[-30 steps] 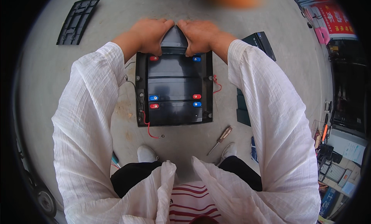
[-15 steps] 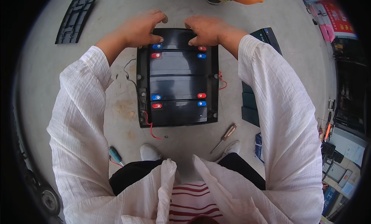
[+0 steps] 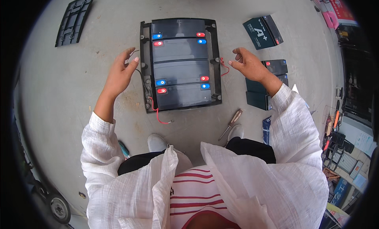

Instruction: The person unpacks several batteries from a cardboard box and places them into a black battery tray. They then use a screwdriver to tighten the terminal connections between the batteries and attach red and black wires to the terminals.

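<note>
Down on the floor (image 3: 114, 27), four black batteries (image 3: 179, 71) already fill the tray (image 3: 214, 39), while one red wire (image 3: 158, 115) lies unattached; the left hand (image 3: 120, 71) and right hand (image 3: 250, 65) hover alongside, fingers loose, apparently empty.

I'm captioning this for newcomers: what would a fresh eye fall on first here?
Four black batteries with red and blue terminals sit in a black tray at upper centre. The person's left grip and right grip hang open on either side. A red wire trails from the tray's lower left corner.
</note>
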{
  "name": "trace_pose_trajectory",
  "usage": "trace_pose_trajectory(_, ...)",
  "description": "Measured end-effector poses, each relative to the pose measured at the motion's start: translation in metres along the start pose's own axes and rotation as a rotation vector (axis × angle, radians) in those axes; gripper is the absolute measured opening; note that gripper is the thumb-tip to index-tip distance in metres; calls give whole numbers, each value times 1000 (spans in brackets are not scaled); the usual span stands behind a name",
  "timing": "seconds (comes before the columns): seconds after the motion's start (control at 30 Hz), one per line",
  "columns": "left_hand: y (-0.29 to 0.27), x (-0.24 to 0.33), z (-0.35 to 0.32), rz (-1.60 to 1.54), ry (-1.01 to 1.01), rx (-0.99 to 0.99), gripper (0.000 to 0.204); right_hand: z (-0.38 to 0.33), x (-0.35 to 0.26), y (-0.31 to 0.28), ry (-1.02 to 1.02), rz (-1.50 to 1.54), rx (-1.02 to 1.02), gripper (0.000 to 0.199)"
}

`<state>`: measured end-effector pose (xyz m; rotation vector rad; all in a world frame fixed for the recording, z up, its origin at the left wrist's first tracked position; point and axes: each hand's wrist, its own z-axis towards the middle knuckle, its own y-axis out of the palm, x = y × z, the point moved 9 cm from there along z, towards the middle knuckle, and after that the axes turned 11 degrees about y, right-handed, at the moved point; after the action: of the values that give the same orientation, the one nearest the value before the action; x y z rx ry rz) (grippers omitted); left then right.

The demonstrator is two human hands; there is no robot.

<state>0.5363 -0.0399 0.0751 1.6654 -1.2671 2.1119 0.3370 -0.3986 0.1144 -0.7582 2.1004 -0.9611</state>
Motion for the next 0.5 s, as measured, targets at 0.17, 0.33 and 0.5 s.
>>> trace_pose_trajectory(0.17,-34,-12,-49,-14,-92,44,52,-48,104,87,-1,-313,-436,38)
trace_pose_trajectory(0.33,-45,21,-50,2,-78,40,45,-98,179,191,-225,-590,-531,32)
trace_pose_trajectory(0.5,14,110,-29,37,-5,-176,32,-89,152,212,-233,-263,-386,29)
